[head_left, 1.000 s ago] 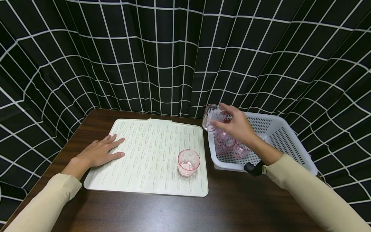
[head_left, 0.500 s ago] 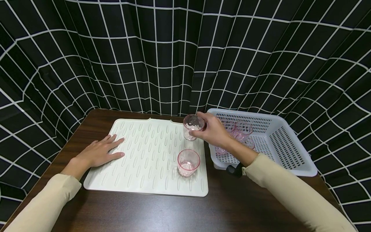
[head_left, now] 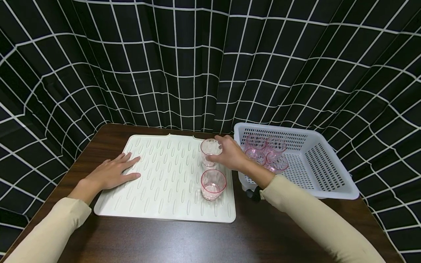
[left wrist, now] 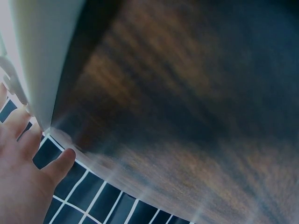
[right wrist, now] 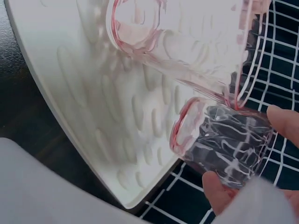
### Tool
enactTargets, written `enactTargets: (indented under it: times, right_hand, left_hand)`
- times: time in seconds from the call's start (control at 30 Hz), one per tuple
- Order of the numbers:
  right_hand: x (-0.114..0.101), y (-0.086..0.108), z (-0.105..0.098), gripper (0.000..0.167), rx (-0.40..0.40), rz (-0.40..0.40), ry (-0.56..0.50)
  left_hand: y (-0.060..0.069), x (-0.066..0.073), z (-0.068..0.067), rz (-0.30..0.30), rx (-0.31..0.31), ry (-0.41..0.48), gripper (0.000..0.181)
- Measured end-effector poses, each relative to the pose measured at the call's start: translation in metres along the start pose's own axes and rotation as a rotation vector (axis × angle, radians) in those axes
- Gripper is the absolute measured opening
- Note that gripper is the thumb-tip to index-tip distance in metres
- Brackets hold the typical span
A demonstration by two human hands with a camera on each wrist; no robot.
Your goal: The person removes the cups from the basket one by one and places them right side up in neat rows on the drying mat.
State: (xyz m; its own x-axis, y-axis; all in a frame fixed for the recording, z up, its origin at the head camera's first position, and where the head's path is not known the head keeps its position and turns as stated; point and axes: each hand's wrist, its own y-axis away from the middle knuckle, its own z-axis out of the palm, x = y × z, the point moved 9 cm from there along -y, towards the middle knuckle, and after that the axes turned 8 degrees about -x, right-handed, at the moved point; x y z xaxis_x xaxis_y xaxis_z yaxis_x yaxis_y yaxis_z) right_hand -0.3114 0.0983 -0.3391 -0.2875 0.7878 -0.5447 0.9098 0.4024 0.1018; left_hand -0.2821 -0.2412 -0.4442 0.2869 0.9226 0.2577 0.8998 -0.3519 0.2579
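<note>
Holding upright a transparent, round, pink-rimmed tumbler [head_left: 206, 152], I have the thumb and fingers of my right hand [head_left: 230, 154] clamped on its side. It is at the far right part of a white, rectangular mat [head_left: 158, 190] with raised oval ridges; whether its base touches there, I cannot tell. Nearer to me than these fingers, a second pink-rimmed tumbler [head_left: 213, 185] stands on the mat. Just right of these fingers is a pale, perforated plastic basket [head_left: 332, 162], containing four pink tumblers [head_left: 277, 162]. Well to their left, my left hand [head_left: 110, 173] rests on the mat, its fingers straight and slightly apart.
</note>
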Motion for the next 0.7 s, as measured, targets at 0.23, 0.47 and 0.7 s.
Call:
enactTargets:
  times: [0.23, 0.47, 0.7]
  right_hand:
    - [0.004, -0.004, 0.008, 0.084, 0.019, 0.047, 0.012]
    - [0.004, -0.009, 0.014, 0.084, 0.023, 0.062, 0.085]
    - [0.006, -0.011, 0.023, 0.084, -0.015, 0.081, 0.079]
  left_hand:
    - [0.000, -0.003, 0.001, -0.003, 0.000, 0.008, 0.082]
    - [-0.001, -0.004, 0.001, -0.003, -0.002, 0.006, 0.083]
    - [0.000, -0.001, 0.001, 0.000, 0.000, 0.001, 0.082]
